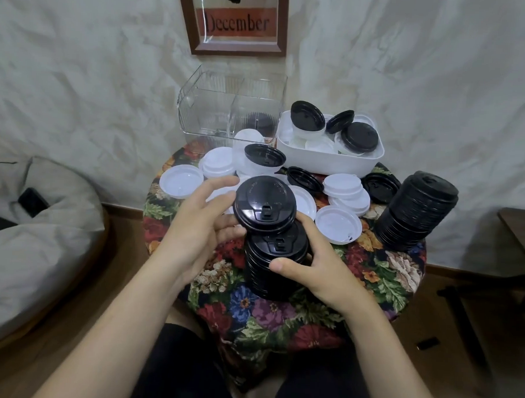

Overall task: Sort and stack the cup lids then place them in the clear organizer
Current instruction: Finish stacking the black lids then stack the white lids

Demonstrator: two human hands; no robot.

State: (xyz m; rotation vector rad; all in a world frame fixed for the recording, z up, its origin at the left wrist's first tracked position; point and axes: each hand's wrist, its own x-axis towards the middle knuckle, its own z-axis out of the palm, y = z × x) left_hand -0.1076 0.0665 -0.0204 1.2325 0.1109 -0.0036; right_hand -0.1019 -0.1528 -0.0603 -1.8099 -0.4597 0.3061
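The left hand (194,226) pinches one black lid (264,203) at its left edge. The lid is tilted, just above the black stack (274,268) and a little to its left. The right hand (315,270) grips this upright stack, which stands on the worktop (372,279). The lid probably must go down and slightly right. The clear organizer (229,107) stands far behind.

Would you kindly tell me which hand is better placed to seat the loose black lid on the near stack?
Left. The left hand holds the round black plastic lid tilted just above the stack of black lids, while the right hand is wrapped round that stack, steadying it.
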